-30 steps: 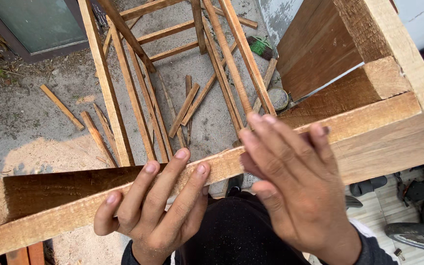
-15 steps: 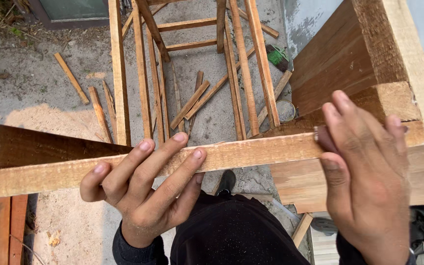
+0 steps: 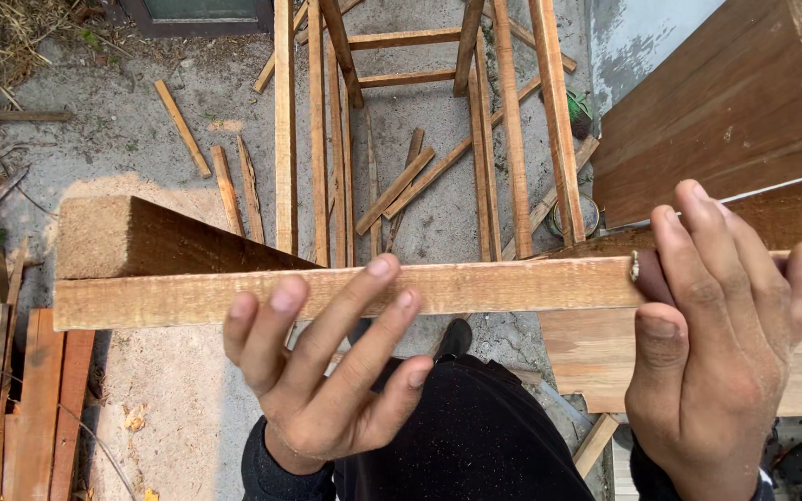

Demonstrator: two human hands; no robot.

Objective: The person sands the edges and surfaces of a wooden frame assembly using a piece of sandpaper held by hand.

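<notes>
1. The wooden plank is a long, pale, rough-sawn board seen on its narrow edge, running level from left to right across the middle of the view. Its left end is cut square and hangs free in the air above the sandy ground.
2. The left hand is spread wide, fingers apart, below and on the near side of the plank; the index and middle fingertips lie against the plank's near face, and nothing is gripped.
3. The right hand is at the plank's right part, fingers together and curled over its top edge. It covers the wood there, so whether it clamps the plank or only rests on it cannot be told.
4. Behind the plank's left part stands a thick dark board, its sawn end face turned left.
5. At the far right rises a large brown wooden panel, and a paler flat board lies under the plank just left of the right hand.
6. On the concrete floor far below stands a frame of long wooden slats, with short offcuts scattered around it.
7. A small round tin stands on the floor near the frame's right side; what it holds cannot be told.
8. Reddish planks are stacked at the near left edge; open room lies left of the plank's free end.
</notes>
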